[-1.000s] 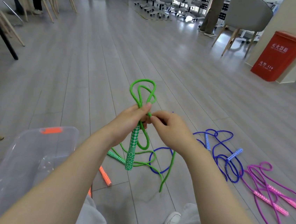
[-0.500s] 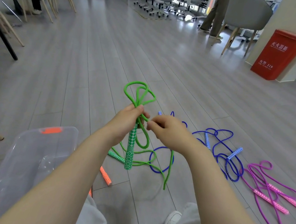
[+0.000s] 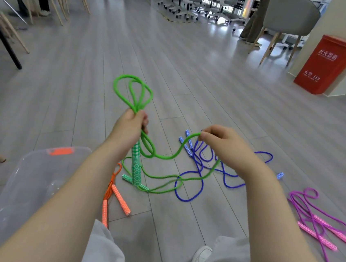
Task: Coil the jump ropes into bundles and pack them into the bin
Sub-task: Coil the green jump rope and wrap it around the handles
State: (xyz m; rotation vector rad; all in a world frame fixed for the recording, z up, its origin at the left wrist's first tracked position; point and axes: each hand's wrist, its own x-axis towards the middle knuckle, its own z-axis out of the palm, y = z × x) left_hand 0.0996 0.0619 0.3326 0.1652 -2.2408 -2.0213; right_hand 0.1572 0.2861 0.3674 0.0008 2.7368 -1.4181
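Above the floor, green rope (image 3: 166,156) loops were clamped by the left hand (image 3: 128,129); slack was pinched by the right hand (image 3: 222,145). Coiling was underway; another loop seemed needed.

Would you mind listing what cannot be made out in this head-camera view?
- Bin: its contents are hidden by the left forearm and the frame's lower-left edge.
- Green rope: the stretch inside the left hand is covered by fingers.
- Pink rope: its lower end blurs toward the bottom edge.
- Red box: the lettering is too small to read.
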